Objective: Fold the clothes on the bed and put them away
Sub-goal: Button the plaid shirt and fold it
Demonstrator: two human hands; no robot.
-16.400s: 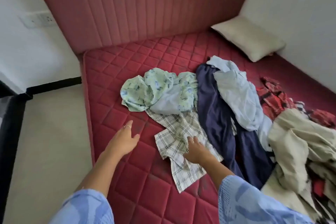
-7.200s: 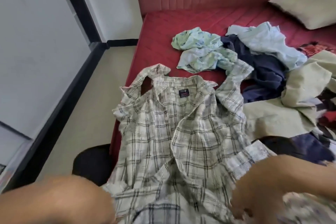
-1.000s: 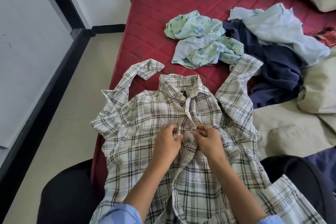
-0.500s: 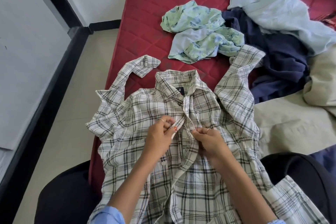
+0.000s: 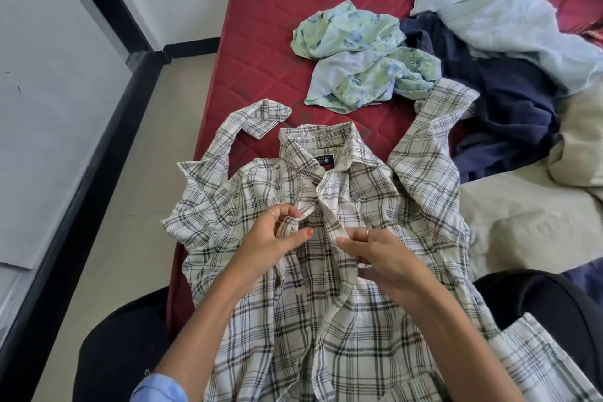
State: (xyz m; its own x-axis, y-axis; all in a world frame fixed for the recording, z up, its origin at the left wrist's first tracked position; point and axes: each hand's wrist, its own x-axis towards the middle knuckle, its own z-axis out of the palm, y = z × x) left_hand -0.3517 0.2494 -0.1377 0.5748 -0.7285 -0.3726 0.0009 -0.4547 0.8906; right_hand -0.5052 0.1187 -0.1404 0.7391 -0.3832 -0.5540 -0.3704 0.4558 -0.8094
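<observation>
Head view. Plaid shirt (image 5: 326,320): laid face-up at the near corner of the bed (image 5: 277,52), collar away from the person, hem draped toward the lap; spread flat so the front can be closed before folding. Both sleeves thrown outward and up, clear of the front.

Left hand (image 5: 270,241): grip narrow, thumb and fingers pinching the left front edge just below the collar, lifting it toward the middle.

Right hand (image 5: 378,258): grip narrow, fingers curled on the opposite front edge, held close to the left hand; judged to be buttoning, the two edges brought together to mate. A button itself is too small to confirm.

Floral garment (image 5: 355,52): crumpled, beyond the collar, apart from the shirt.

Navy garment (image 5: 502,101): heaped to the right, the shirt's right sleeve lying partly over it.

Pale blue shirt (image 5: 509,19): on top of the navy one.

Cream cloth (image 5: 522,206): right of the shirt, partly spread.

All four unfolded, awaiting their turn.
</observation>
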